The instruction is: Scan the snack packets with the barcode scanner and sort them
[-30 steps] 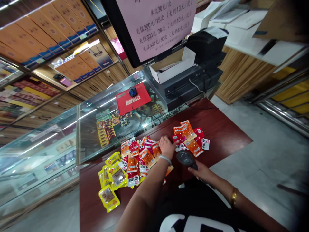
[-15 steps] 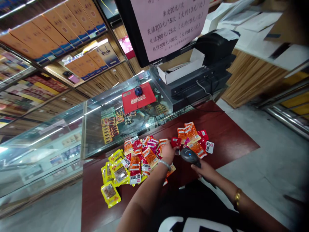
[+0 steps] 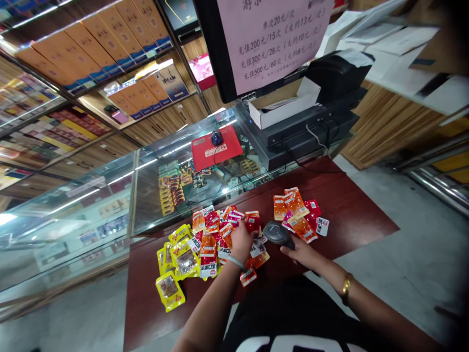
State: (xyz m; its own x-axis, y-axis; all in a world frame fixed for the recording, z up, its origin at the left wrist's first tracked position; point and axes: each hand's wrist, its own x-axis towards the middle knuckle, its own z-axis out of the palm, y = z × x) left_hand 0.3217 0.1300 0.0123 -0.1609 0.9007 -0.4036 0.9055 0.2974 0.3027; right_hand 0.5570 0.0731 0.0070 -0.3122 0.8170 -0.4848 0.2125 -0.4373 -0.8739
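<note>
My left hand (image 3: 242, 242) reaches into the middle of a heap of snack packets, its fingers curled and partly hidden. A small red snack packet (image 3: 252, 221) is at its fingertips and appears to be gripped there. Orange and red packets (image 3: 208, 244) lie around that hand, and yellow packets (image 3: 185, 261) with clear windows lie to the left. My right hand (image 3: 302, 254) is closed around the handle of a dark barcode scanner (image 3: 277, 232), whose head points left toward the red packet without touching it. Beyond the scanner lies a smaller pile of orange and red packets (image 3: 298, 212).
The packets lie on a dark red tabletop (image 3: 351, 205). Behind it stands a glass display counter (image 3: 146, 195) with a red mat (image 3: 216, 149) and a computer mouse (image 3: 216, 138). A monitor with a pink sign (image 3: 274, 44) and an open white box (image 3: 284, 105) are at the back.
My left hand has moved left with the red packet, deeper over the heap. The scanner in my right hand has also shifted left, and its blue light no longer shows.
</note>
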